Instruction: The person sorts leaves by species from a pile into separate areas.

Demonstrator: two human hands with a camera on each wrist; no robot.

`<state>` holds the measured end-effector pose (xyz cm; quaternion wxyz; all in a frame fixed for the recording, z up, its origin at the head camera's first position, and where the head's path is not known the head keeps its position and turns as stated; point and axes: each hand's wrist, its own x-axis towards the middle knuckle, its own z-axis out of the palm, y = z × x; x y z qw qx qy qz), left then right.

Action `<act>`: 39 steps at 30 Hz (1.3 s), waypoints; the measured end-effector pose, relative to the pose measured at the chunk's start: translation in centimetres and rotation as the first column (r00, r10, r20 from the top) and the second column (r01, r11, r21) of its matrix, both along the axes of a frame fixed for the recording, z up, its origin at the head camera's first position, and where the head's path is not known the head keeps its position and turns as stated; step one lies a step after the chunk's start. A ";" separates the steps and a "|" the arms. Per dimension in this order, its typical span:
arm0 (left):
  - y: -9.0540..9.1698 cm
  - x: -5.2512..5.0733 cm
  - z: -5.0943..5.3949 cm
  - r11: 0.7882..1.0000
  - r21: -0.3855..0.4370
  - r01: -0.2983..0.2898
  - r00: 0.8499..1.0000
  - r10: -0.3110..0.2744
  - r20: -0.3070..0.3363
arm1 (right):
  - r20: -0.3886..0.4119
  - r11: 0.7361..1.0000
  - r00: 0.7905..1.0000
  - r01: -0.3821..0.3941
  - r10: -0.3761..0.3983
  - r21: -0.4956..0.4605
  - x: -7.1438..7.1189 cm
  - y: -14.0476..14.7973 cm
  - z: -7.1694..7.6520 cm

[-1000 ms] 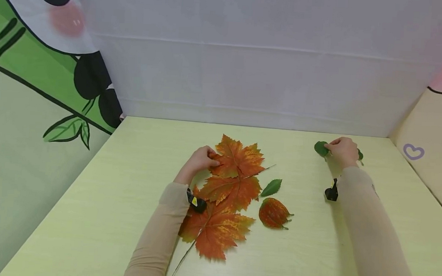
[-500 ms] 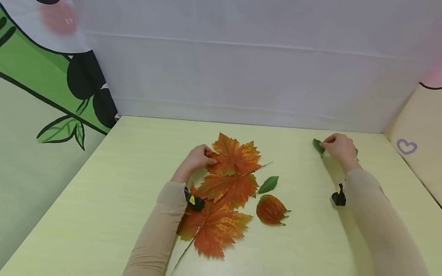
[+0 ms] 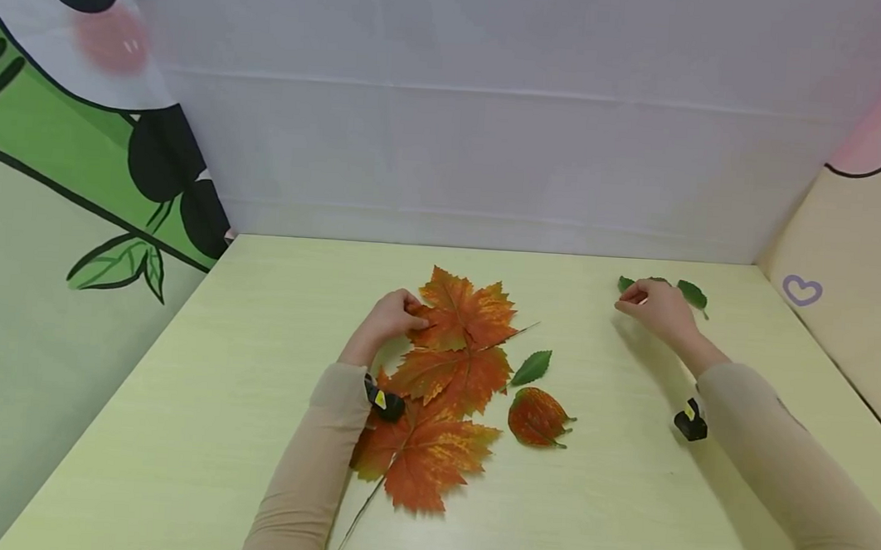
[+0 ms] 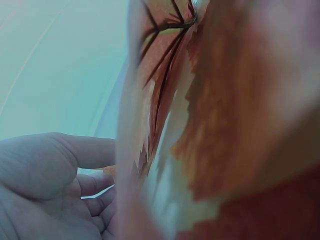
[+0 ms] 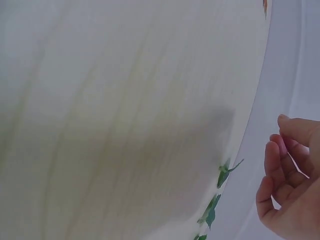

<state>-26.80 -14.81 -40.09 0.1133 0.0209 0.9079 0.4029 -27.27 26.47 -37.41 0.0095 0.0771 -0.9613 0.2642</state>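
Note:
My left hand [image 3: 392, 318] pinches the left edge of the far orange artificial maple leaf [image 3: 467, 311], part of a spray on a thin stem [image 3: 359, 516]. In the left wrist view, leaves close to the camera hide part of the fingertips. Beyond the right side of the spray, my right hand [image 3: 661, 310] hovers over the table with fingers loosely bent and nothing between them. Several small green leaves [image 3: 692, 295] lie behind it, partly covered by the hand. The right wrist view shows those green leaves [image 5: 210, 211] beside the hand.
One green leaf [image 3: 531, 369] lies just right of the spray. Below it is a small bunch of red-orange leaves [image 3: 538, 417]. The pale table [image 3: 181, 378] ends at a white cloth backdrop [image 3: 491, 170], with a printed panel on either side.
My right hand has let go of a green leaf and drawn slightly left and nearer, so more green leaves show behind it. My left hand stays at the maple leaf. The view has shifted slightly.

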 end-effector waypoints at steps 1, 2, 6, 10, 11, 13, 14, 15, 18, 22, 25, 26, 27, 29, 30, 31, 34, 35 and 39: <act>0.0 0.0 0.0 1.000 -0.001 -0.001 1.000 0.001 0.000 | 0.002 1.000 1.000 -0.013 0.013 -0.003 0.2 -0.2 0.0; 0.0 0.0 0.0 1.000 0.000 -0.002 1.000 0.002 0.001 | 0.005 1.000 1.000 -0.027 0.027 -0.006 0.4 -0.5 -0.1; 0.0 0.0 0.0 1.000 0.002 -0.008 1.000 0.008 0.008 | 0.014 0.993 0.993 -0.120 0.121 -0.018 1.0 -1.7 -0.4; 0.0 0.1 0.0 1.000 -0.003 -0.006 1.000 0.007 0.006 | 0.010 0.965 0.967 -0.253 0.254 -0.063 1.5 -3.0 -0.7; -0.1 0.1 -0.1 1.000 -0.004 -0.005 1.000 0.005 0.006 | 0.016 0.955 0.959 -0.282 0.285 -0.087 1.6 -3.3 -0.8; -0.1 0.1 -0.1 1.000 -0.003 -0.004 1.000 0.004 0.008 | 0.033 0.936 0.942 -0.328 0.335 -0.126 1.8 -3.9 -1.0; -0.1 0.1 -0.1 1.000 -0.002 -0.004 1.000 0.004 0.008 | 0.044 0.927 0.934 -0.346 0.356 -0.145 1.9 -4.1 -1.1; -0.1 0.1 -0.1 1.000 -0.002 -0.003 1.000 0.003 0.008 | 0.055 0.916 0.924 -0.365 0.378 -0.165 2.1 -4.3 -1.2; -0.1 0.1 -0.1 1.000 -0.001 -0.005 1.000 0.005 0.008 | 0.087 0.883 0.895 -0.408 0.437 -0.231 2.4 -5.0 -1.4; 0.0 0.2 0.0 1.000 -0.001 -0.008 1.000 0.008 0.009 | 0.127 0.849 0.860 -0.445 0.494 -0.284 2.9 -5.8 -1.7; 0.0 0.2 -0.1 1.000 0.000 -0.009 1.000 0.009 0.008 | 0.157 0.839 0.842 -0.462 0.517 -0.286 3.2 -6.4 -1.8; -0.1 0.2 -0.1 1.000 0.001 -0.009 1.000 0.009 0.007 | 0.163 0.836 0.836 -0.468 0.524 -0.286 3.3 -6.6 -1.8; -0.1 0.1 -0.1 1.000 0.001 -0.008 1.000 0.008 0.005 | 0.168 0.833 0.831 -0.474 0.530 -0.286 3.3 -6.8 -1.9; -0.1 0.1 -0.1 1.000 0.002 -0.010 1.000 0.010 0.005 | 0.168 0.824 0.822 -0.485 0.544 -0.293 3.4 -7.2 -2.0; -0.1 0.1 -0.1 1.000 0.002 -0.008 1.000 0.008 0.005 | 0.167 0.818 0.817 -0.491 0.552 -0.300 3.4 -7.3 -2.1; -0.1 0.2 -0.1 1.000 0.001 -0.007 1.000 0.007 0.005 | 0.165 0.812 0.812 -0.498 0.560 -0.304 3.4 -7.4 -2.2; -0.1 0.1 -0.1 1.000 0.000 -0.006 1.000 0.006 0.004 | 0.156 0.800 0.802 -0.514 0.576 -0.311 3.3 -7.8 -2.4; -0.1 0.1 -0.1 1.000 -0.001 -0.004 1.000 0.004 0.003 | 0.156 0.798 0.801 -0.515 0.577 -0.313 3.3 -7.8 -2.4; 0.0 0.0 0.0 1.000 -0.004 -0.002 1.000 0.002 0.002 | 0.159 0.795 0.801 -0.508 0.578 -0.332 3.2 -7.8 -2.0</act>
